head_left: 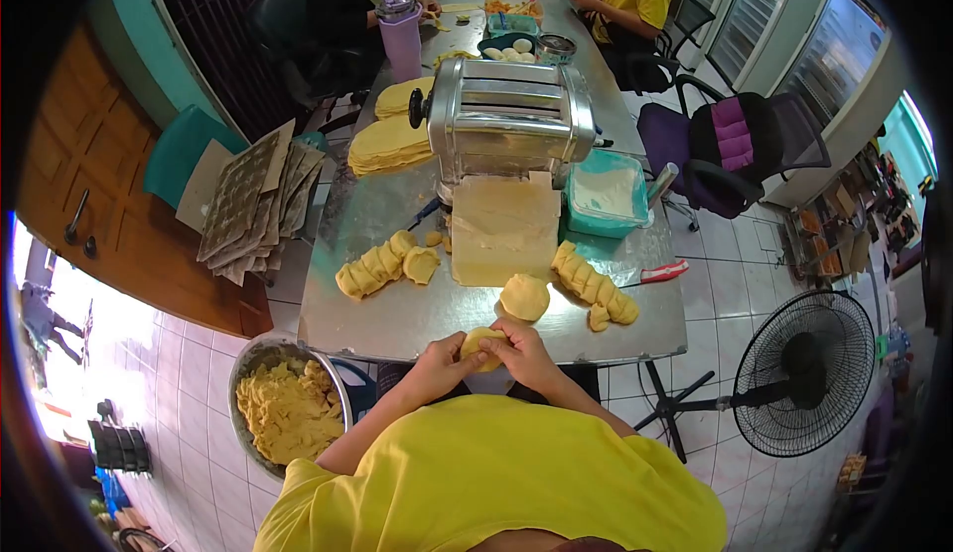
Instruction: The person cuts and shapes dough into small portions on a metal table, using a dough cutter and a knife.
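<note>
Both hands meet at the table's front edge around one piece of yellow dough (480,345). My left hand (444,365) grips its left side, and my right hand (524,352) has its fingers on the right side. Just beyond them a round dough ball (524,297) rests on the metal table (397,326). A row of dough pieces (375,265) lies to the left, with a smaller lump (421,265) beside it. Another dough row (596,284) is on the right. Behind the ball, a pale board (504,234) slopes from the metal roller machine (511,115).
Flat dough sheets (390,145) are stacked left of the machine. A teal tub of white powder (606,192) and a red-handled knife (664,271) are on the right. A dough bowl (288,408) stands low left, a fan (804,373) right. Two people sit across the table.
</note>
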Demonstrator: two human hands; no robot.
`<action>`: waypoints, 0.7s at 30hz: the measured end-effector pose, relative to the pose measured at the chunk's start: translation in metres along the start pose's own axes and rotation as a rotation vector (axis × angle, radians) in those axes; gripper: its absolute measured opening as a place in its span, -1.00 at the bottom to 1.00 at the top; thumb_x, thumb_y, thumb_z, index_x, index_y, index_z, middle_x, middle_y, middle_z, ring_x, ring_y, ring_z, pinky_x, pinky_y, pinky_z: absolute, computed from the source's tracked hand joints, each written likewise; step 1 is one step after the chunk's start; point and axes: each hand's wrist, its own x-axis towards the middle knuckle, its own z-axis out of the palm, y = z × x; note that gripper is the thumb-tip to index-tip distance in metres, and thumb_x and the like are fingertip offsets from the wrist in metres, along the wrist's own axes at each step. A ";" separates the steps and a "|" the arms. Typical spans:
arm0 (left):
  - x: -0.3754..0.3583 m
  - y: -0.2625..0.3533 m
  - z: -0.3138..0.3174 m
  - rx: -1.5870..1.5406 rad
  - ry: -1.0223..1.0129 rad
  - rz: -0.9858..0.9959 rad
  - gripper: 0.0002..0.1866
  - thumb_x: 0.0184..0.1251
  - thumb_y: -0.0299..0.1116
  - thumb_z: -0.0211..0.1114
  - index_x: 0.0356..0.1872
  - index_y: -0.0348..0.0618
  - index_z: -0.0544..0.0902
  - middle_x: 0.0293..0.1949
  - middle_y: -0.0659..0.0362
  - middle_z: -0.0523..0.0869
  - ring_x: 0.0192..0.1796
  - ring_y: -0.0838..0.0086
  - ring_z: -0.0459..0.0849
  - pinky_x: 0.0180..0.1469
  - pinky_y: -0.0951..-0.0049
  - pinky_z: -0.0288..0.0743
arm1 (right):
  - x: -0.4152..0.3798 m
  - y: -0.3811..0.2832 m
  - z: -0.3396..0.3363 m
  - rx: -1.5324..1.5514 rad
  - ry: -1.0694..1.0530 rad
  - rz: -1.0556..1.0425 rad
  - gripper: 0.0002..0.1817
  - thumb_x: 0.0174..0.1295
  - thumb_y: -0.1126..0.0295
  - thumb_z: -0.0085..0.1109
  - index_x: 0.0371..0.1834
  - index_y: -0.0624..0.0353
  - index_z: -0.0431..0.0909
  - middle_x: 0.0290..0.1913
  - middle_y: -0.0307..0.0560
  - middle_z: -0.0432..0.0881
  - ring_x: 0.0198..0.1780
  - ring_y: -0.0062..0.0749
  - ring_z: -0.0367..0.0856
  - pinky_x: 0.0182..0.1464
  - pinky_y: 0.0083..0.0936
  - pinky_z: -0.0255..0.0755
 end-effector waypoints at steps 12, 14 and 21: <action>0.052 0.001 -0.053 0.884 0.580 0.339 -0.45 0.22 -0.24 0.26 0.23 -0.18 0.40 0.19 0.00 0.44 0.28 0.06 0.32 0.31 -0.03 0.10 | 0.031 0.003 -0.036 -0.957 0.466 -0.520 -0.61 0.14 0.47 0.22 0.06 0.24 0.43 -0.16 0.11 0.50 -0.15 -0.01 0.48 -0.06 -0.30 0.39; 0.066 -0.011 -0.058 0.982 0.640 0.311 -0.45 0.22 -0.26 0.24 0.25 -0.16 0.39 0.21 0.02 0.43 0.34 0.06 0.23 0.37 -0.12 -0.04 | 0.028 0.004 -0.026 -0.969 0.499 -0.549 -0.59 0.10 0.50 0.21 0.06 0.22 0.43 -0.07 0.13 0.44 -0.08 0.02 0.41 -0.01 -0.22 0.33; 0.065 -0.015 -0.051 1.009 0.571 0.354 -0.63 0.24 -0.38 0.20 0.08 -0.14 0.47 0.14 0.03 0.44 0.21 0.10 0.39 0.28 0.00 0.17 | 0.006 0.011 -0.025 -1.003 0.656 -0.578 -0.54 0.10 0.52 0.22 0.12 0.19 0.41 0.00 0.14 0.40 0.02 0.02 0.37 0.07 -0.17 0.27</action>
